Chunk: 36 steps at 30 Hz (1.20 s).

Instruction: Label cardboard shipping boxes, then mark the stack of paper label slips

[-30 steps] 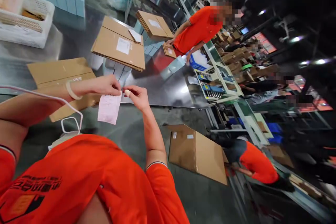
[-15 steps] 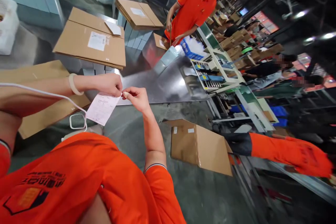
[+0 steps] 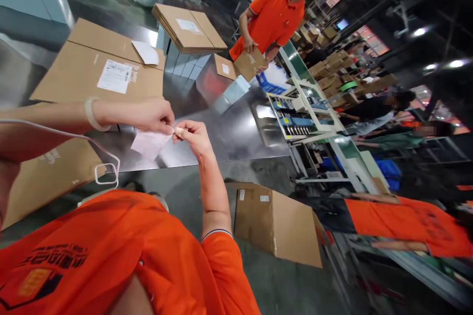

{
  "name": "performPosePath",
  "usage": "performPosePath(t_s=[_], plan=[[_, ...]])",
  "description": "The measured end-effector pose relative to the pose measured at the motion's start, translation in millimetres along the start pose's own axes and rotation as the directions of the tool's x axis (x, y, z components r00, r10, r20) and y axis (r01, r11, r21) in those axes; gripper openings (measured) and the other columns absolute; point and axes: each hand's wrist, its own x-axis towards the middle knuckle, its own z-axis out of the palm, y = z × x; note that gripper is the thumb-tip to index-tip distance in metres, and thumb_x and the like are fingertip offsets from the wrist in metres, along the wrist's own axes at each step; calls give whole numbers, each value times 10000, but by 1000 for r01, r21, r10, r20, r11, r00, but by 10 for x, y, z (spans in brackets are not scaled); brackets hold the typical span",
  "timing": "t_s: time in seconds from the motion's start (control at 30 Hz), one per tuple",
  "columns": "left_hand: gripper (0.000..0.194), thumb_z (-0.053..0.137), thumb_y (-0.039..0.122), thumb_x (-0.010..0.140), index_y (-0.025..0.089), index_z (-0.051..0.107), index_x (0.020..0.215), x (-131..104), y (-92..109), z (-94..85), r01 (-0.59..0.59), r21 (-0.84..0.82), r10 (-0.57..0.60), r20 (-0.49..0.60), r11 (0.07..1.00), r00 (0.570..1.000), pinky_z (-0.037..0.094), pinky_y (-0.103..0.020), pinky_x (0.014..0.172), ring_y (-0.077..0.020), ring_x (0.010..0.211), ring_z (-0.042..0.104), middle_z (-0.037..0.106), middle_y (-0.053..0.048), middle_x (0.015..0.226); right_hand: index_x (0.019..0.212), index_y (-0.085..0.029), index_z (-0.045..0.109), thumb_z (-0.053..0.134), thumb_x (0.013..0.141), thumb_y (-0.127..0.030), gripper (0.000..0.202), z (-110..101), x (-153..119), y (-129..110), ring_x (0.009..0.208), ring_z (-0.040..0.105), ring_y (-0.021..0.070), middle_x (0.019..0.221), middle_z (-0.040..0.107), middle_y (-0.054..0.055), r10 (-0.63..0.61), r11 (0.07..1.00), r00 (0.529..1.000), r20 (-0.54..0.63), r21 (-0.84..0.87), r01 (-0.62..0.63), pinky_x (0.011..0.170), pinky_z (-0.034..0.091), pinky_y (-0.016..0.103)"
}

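Note:
A thin, pale pink paper slip (image 3: 150, 144) hangs below my hands over the edge of the metal table; its print is blurred. My left hand (image 3: 155, 114), with a pale band at its wrist, pinches the slip's upper edge. Thumb and finger of my right hand (image 3: 194, 137) are pressed together at the slip's upper right corner, and the fingertips of both hands almost meet. Just beyond my left hand lies a stack of flat cardboard boxes (image 3: 77, 71), bearing a white printed label (image 3: 114, 77) and a loose white paper (image 3: 145, 52).
Another flat stack of cardboard (image 3: 190, 29) rests on light blue boxes (image 3: 185, 61) on the metal table (image 3: 236, 130). A co-worker (image 3: 275, 15) across it holds a small carton. An open cardboard box (image 3: 277, 221) stands to the right. A white cable (image 3: 74, 133) crosses my left forearm.
The slip has tilted and swung up closer beneath my hands, so its print no longer reads clearly. My view has shifted, and the co-worker has raised a carton.

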Motion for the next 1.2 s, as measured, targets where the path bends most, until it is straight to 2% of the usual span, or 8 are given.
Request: performPosePath(t_s=[0.17, 0.33, 0.47, 0.73, 0.83, 0.93, 1.07, 1.2], plan=[[301, 681, 445, 992, 189, 835, 1026, 128, -69, -62, -55, -58, 43, -181, 997, 983, 455, -277, 758, -200, 793, 696, 804, -61, 895, 813, -201, 728, 963, 702, -641, 511, -308, 330, -7, 640, 685, 160, 678, 718, 6, 57, 993, 998, -16, 107, -55, 633, 507, 269], [262, 672, 389, 1037, 169, 813, 1065, 431, -166, -45, -133, -116, 83, -361, 984, 929, 496, -290, 838, -210, 907, 701, 801, -101, 1010, 832, -199, 740, 978, 716, -588, 471, -685, 641, -48, 652, 724, 171, 713, 764, 26, 90, 990, 995, 50, 108, -95, 602, 524, 254], [273, 652, 423, 1044, 229, 829, 968, 781, -234, -95, -173, -83, 125, -407, 981, 905, 535, -336, 864, -245, 899, 721, 772, -114, 972, 814, -207, 713, 974, 711, -584, 470, -1013, 900, -106, 626, 699, 152, 681, 742, 6, 91, 986, 986, 139, 125, -109, 583, 522, 239], [354, 620, 476, 1029, 234, 800, 843, 1525, -201, -259, 45, -88, -77, -410, 995, 909, 533, -347, 873, -244, 894, 691, 767, -143, 1063, 788, -230, 611, 951, 761, -540, 461, -1707, 1518, -106, 556, 564, 106, 635, 611, -47, 179, 950, 933, 313, 192, -247, 540, 509, 225], [290, 585, 404, 1030, 218, 726, 858, 1850, -355, -281, 53, -79, -84, -461, 995, 884, 520, -311, 848, -220, 864, 664, 731, -101, 949, 869, -228, 653, 888, 858, -521, 375, -1908, 1756, -71, 636, 641, 132, 732, 693, -13, 144, 980, 981, 128, 119, -159, 583, 531, 234], [196, 560, 310, 985, 218, 632, 827, 2182, -572, -327, 162, 16, -131, -514, 987, 848, 492, -301, 817, -218, 835, 633, 675, -67, 863, 1049, -238, 744, 854, 904, -491, 312, -2100, 1988, -77, 905, 765, 171, 1046, 839, 45, -91, 995, 990, -105, 26, 94, 794, 619, 266], [168, 575, 318, 981, 221, 595, 845, 2593, -778, -433, 263, 46, -200, -531, 964, 824, 452, -282, 762, -211, 802, 609, 648, -42, 838, 971, -241, 810, 948, 788, -482, 333, -2349, 2336, -66, 854, 736, 212, 889, 820, 17, -111, 990, 994, -10, -84, 110, 787, 621, 311], [154, 562, 295, 975, 212, 598, 851, 3032, -885, -543, 326, -50, -300, -542, 944, 785, 421, -289, 724, -204, 780, 590, 655, -38, 818, 883, -224, 805, 890, 824, -459, 257, -2576, 2799, 31, 769, 665, 197, 756, 748, 0, -84, 990, 994, -67, -115, 76, 738, 580, 300]])
